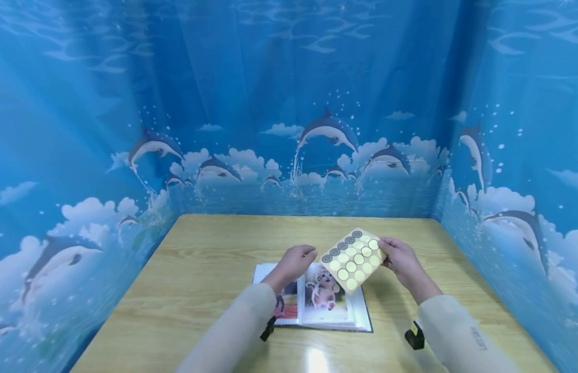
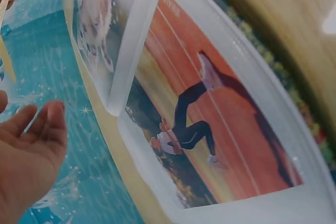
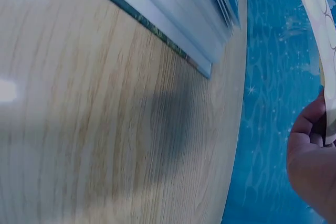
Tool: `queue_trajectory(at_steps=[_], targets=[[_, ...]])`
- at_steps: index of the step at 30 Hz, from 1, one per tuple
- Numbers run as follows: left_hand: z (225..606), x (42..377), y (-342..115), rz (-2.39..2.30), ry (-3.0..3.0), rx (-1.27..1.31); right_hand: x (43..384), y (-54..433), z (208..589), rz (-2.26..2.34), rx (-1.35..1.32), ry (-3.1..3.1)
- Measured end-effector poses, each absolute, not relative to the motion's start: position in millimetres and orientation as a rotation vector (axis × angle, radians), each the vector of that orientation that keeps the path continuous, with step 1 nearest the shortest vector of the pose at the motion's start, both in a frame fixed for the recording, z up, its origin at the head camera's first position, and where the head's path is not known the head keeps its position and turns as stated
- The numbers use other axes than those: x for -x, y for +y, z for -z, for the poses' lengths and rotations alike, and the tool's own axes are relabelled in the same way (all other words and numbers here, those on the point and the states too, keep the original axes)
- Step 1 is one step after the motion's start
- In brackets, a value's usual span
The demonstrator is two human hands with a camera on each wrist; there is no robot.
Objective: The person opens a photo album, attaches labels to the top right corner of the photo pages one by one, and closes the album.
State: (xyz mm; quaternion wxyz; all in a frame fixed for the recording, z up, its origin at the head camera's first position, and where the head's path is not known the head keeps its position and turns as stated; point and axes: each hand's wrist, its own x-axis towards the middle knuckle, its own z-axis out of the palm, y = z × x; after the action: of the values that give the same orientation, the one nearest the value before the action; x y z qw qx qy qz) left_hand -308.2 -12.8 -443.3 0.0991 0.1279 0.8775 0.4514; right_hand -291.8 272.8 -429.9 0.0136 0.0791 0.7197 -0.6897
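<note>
My right hand (image 1: 404,264) pinches a sheet of round stickers (image 1: 351,261) at its right edge, thumb and fingers on either side. The sheet is tilted and overlaps the top right of an open photo album (image 1: 360,311) in the head view. Most circles on it are pale yellow; one row along its upper left edge is dark. My left hand (image 1: 295,261) hovers over the album's upper middle, just left of the sheet. In the left wrist view its fingers (image 2: 37,121) are loosely bent with nothing in them. The album shows a runner photo (image 2: 194,124) and a kitten photo (image 1: 323,292).
The album lies on a wooden table (image 1: 200,290) near its front. Blue curtains (image 1: 251,67) printed with dolphins surround the table at the back and both sides. Black wrist devices (image 1: 414,336) are strapped at both sleeves.
</note>
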Motion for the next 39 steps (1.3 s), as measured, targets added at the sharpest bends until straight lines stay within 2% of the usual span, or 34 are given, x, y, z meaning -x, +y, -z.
queue_trajectory(at_steps=[12, 28, 39], targets=[[446, 297, -29, -1.568, 2.264, -0.449, 294, 260, 429, 2.095, -0.163, 2.257], [455, 263, -15, -1.868, 2.091, -0.290, 292, 255, 429, 1.932, -0.197, 2.491], [459, 249, -9, -1.997, 2.050, -0.209, 269, 241, 423, 1.523, -0.028, 2.944]])
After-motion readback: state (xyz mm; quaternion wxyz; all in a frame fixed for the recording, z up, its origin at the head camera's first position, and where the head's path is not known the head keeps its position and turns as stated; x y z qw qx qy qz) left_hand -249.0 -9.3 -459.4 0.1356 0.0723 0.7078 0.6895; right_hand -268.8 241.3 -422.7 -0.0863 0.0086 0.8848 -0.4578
